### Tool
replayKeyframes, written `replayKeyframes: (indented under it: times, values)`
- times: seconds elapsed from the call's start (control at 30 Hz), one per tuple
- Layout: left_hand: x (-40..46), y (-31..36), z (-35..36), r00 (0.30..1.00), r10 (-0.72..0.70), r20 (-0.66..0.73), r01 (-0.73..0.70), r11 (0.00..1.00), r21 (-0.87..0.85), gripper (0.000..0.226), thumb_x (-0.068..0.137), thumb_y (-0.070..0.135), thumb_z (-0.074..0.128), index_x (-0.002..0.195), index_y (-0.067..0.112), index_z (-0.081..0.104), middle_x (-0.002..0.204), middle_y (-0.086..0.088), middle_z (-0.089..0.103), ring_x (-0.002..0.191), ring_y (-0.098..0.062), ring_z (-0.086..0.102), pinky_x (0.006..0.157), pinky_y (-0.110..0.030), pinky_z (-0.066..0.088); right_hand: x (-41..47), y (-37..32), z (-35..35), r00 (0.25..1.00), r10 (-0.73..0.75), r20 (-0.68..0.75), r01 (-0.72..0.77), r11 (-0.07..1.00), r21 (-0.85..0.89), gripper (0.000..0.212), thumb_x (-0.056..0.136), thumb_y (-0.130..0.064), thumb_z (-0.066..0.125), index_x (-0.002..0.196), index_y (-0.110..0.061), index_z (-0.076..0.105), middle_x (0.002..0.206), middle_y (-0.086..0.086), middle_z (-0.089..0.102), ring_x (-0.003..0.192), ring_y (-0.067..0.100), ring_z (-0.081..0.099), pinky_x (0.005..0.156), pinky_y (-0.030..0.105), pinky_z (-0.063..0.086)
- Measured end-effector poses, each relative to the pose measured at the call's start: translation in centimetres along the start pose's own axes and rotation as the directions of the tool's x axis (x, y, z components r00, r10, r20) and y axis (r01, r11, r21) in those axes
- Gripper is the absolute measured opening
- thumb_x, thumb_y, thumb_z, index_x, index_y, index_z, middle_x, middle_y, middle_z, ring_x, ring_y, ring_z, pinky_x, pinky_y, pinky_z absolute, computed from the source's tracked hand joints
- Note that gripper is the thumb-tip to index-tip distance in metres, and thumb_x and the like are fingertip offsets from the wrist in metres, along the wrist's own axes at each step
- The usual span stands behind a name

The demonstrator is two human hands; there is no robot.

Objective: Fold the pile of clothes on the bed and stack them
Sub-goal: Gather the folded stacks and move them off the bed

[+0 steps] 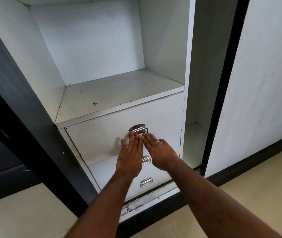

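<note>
From your head camera, your left hand (130, 158) and right hand (160, 152) reach side by side to the white top drawer front (102, 134) of an open white laminate wardrobe (187, 66). Both hands lie flat with straight fingers, holding nothing; their fingertips press the panel just at 6 o'clock of the chrome flip-up pull handle (138, 129). A pale ring (158, 141) sits on one right finger. At 12 o'clock stands a white shelf (119, 93). Two more chrome handles (146, 182) show at 6 o'clock. The clothes and bed are out of view.
</note>
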State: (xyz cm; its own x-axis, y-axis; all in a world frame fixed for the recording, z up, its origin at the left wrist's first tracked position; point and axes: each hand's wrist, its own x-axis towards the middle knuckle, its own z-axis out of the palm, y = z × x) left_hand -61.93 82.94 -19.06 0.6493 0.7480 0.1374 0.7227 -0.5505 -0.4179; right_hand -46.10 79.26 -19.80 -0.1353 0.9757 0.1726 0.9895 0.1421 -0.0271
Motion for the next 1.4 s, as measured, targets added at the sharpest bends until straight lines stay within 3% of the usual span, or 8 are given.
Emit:
replayKeyframes:
  times: [0.17, 0.33, 0.6, 0.73, 0.97, 1.13, 1.27, 1.4]
  values:
    - [0.2, 0.3, -0.2, 0.998, -0.013, -0.066, 0.01, 0.999, -0.042, 0.079, 0.085, 0.028, 0.063, 0.153, 0.001, 0.033, 0.155, -0.017, 0.042, 0.144, -0.036, 0.037, 0.11, -0.059, 0.025, 0.2, 0.1, -0.1, 1.0, -0.003, -0.013, 0.003, 1.0, 0.015, 0.077, 0.098, -0.007, 0.038, 0.164, -0.014, -0.002, 0.171, 0.004, -0.007, 0.158, 0.018, -0.005, 0.126, 0.044, 0.012]
    - [-1.3, -0.2, 0.0, 0.972, -0.196, 0.131, 0.217, 0.963, -0.163, 0.084, 0.086, 0.023, 0.058, 0.156, 0.004, 0.014, 0.151, -0.017, 0.034, 0.14, -0.036, 0.027, 0.11, -0.057, 0.02, 0.6, 0.4, -1.3, 0.997, -0.073, -0.026, 0.07, 0.994, -0.084, 0.08, 0.096, -0.005, 0.04, 0.163, -0.014, -0.003, 0.171, 0.004, -0.008, 0.158, 0.018, -0.007, 0.127, 0.044, 0.005]
    - [-0.7, 0.1, 1.4, 0.999, -0.049, 0.013, 0.05, 0.98, -0.194, 0.087, 0.093, 0.012, 0.046, 0.159, 0.009, -0.013, 0.166, -0.011, -0.021, 0.153, -0.026, -0.019, 0.12, -0.06, -0.002, 0.6, -0.2, 2.3, 0.995, -0.063, -0.083, 0.055, 0.994, -0.091, 0.087, 0.094, -0.014, 0.046, 0.162, -0.013, -0.007, 0.168, 0.004, -0.016, 0.157, 0.019, -0.011, 0.125, 0.047, -0.007]
    - [-0.6, -0.2, 2.8, 0.996, -0.043, -0.082, 0.031, 0.989, -0.142, 0.091, 0.08, 0.011, 0.057, 0.158, 0.004, 0.009, 0.167, -0.018, 0.006, 0.155, -0.031, 0.004, 0.119, -0.062, 0.004, 0.7, 0.3, 3.1, 0.993, -0.073, -0.089, 0.06, 0.989, -0.138, 0.089, 0.093, -0.016, 0.047, 0.162, -0.014, -0.009, 0.169, 0.004, -0.018, 0.155, 0.019, -0.02, 0.124, 0.054, -0.012]
    - [0.1, 0.2, 2.0, 0.993, -0.058, -0.105, 0.033, 0.974, -0.225, 0.075, 0.069, 0.013, 0.059, 0.143, -0.001, 0.05, 0.147, -0.02, 0.051, 0.137, -0.036, 0.049, 0.101, -0.058, 0.045, 1.2, 1.1, 1.9, 0.984, -0.13, -0.124, 0.104, 0.975, -0.197, 0.082, 0.088, -0.015, 0.056, 0.162, -0.01, 0.021, 0.167, 0.01, 0.025, 0.155, 0.027, 0.022, 0.124, 0.06, 0.005]
    - [1.0, -0.1, 0.2, 0.985, -0.114, -0.129, 0.067, 0.945, -0.319, 0.06, 0.073, 0.023, 0.038, 0.123, 0.0, 0.062, 0.121, -0.016, 0.064, 0.11, -0.034, 0.06, 0.084, -0.048, 0.051, 2.5, 0.3, -0.8, 0.99, -0.11, -0.091, 0.093, 0.981, -0.171, 0.067, 0.093, -0.023, 0.055, 0.156, -0.015, 0.033, 0.156, 0.005, 0.038, 0.14, 0.024, 0.046, 0.119, 0.06, 0.017]
    - [1.5, -0.5, -1.0, 0.977, -0.162, -0.139, 0.087, 0.897, -0.433, 0.053, 0.059, 0.011, 0.077, 0.11, 0.002, 0.064, 0.105, -0.012, 0.065, 0.094, -0.034, 0.062, 0.071, -0.043, 0.05, 3.4, -0.3, -3.3, 0.99, -0.13, -0.057, 0.111, 0.96, -0.257, 0.054, 0.091, -0.019, 0.055, 0.144, -0.016, 0.045, 0.144, 0.006, 0.05, 0.116, 0.023, 0.063, 0.118, 0.056, 0.017]
    - [1.4, -0.4, -1.8, 0.962, -0.236, -0.141, 0.151, 0.883, -0.445, 0.06, 0.052, -0.003, 0.077, 0.11, 0.006, 0.064, 0.101, -0.008, 0.063, 0.093, -0.032, 0.06, 0.069, -0.042, 0.041, 3.6, -0.3, -4.8, 0.991, -0.132, -0.037, 0.118, 0.957, -0.265, 0.049, 0.094, -0.016, 0.055, 0.142, -0.017, 0.048, 0.145, 0.006, 0.052, 0.115, 0.024, 0.065, 0.116, 0.052, 0.022]
